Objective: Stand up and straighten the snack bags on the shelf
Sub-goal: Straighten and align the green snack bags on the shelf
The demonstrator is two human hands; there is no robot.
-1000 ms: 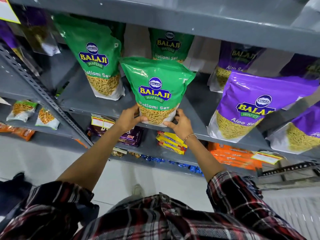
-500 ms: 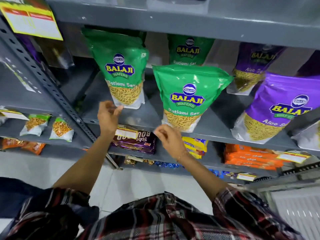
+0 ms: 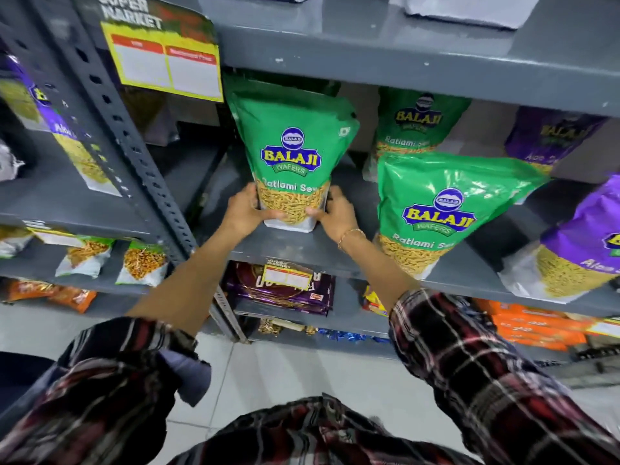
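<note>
A green Balaji Ratlami Sev bag (image 3: 291, 142) stands upright on the grey shelf (image 3: 302, 250), near its left end. My left hand (image 3: 246, 209) grips the bag's lower left corner and my right hand (image 3: 337, 213) grips its lower right corner. A second green bag (image 3: 436, 209) stands upright at the shelf's front, to the right. A third green bag (image 3: 419, 122) stands behind it. Purple Aloo Sev bags (image 3: 580, 243) fill the right end of the shelf.
A slotted grey upright post (image 3: 134, 146) stands left of the held bag. A yellow price card (image 3: 164, 58) hangs from the upper shelf above it. Small snack packets (image 3: 141, 263) sit on the left bay. Purple and orange packs lie on lower shelves. Pale tiled floor lies below.
Both hands let go of the front green bag, moved left and took hold of the left green bag's bottom corners. The view shifted left and closer.
</note>
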